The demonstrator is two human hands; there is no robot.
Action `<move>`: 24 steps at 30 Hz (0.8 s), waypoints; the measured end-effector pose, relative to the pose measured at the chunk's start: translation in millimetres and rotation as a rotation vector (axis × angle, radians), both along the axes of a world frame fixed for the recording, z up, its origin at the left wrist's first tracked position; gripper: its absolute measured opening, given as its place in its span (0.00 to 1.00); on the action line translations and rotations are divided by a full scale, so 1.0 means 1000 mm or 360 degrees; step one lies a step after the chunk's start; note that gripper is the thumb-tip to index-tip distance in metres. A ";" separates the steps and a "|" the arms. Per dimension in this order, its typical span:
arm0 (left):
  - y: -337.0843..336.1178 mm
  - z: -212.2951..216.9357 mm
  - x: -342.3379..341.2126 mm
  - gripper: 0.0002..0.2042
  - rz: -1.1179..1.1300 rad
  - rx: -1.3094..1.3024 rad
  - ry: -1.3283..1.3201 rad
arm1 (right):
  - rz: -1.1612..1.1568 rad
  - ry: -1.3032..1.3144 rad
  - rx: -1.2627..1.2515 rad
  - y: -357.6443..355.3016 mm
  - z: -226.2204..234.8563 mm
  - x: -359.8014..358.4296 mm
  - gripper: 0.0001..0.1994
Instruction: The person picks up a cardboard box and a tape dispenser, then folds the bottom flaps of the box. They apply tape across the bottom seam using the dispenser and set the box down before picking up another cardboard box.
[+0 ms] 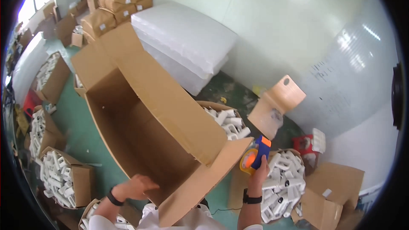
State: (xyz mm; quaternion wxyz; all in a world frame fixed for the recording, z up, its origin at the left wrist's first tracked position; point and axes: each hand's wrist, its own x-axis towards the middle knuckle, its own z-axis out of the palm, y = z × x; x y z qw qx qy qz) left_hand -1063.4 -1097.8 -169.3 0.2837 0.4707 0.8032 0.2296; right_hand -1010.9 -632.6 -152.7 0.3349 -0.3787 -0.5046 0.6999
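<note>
A large open cardboard box (140, 145) is tilted in front of me, its inside bare and its flaps spread outward. My left hand (138, 186) is at the near left edge of this box, fingers bent over the rim; part of its grip is hidden. In my right hand (259, 173) is a blue and orange tape dispenser (261, 150) with a roll of yellowish tape. The dispenser is beside the outer edge of the box's near right flap (208, 179).
Cartons of white plastic parts stand to the right (283, 187), behind the box (230, 121) and along the left (57, 179). Wrapped white sheets (183, 34) and brown packages (121, 2) are stacked at the back. A wooden stool (283, 96) stands near the wall.
</note>
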 end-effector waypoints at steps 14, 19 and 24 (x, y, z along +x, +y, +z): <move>0.170 0.020 -0.185 0.15 0.0440 0.0652 0.1562 | 0.0073 0.0216 -0.0186 0.027 0.046 -0.012 0.14; 0.216 0.080 -0.201 0.07 0.0679 0.0968 0.1473 | 0.0185 0.0034 -0.0319 0.048 0.055 -0.037 0.11; 0.265 0.083 -0.202 0.10 0.0709 0.0832 0.1516 | 0.0558 0.0103 -0.0666 0.093 0.021 -0.077 0.14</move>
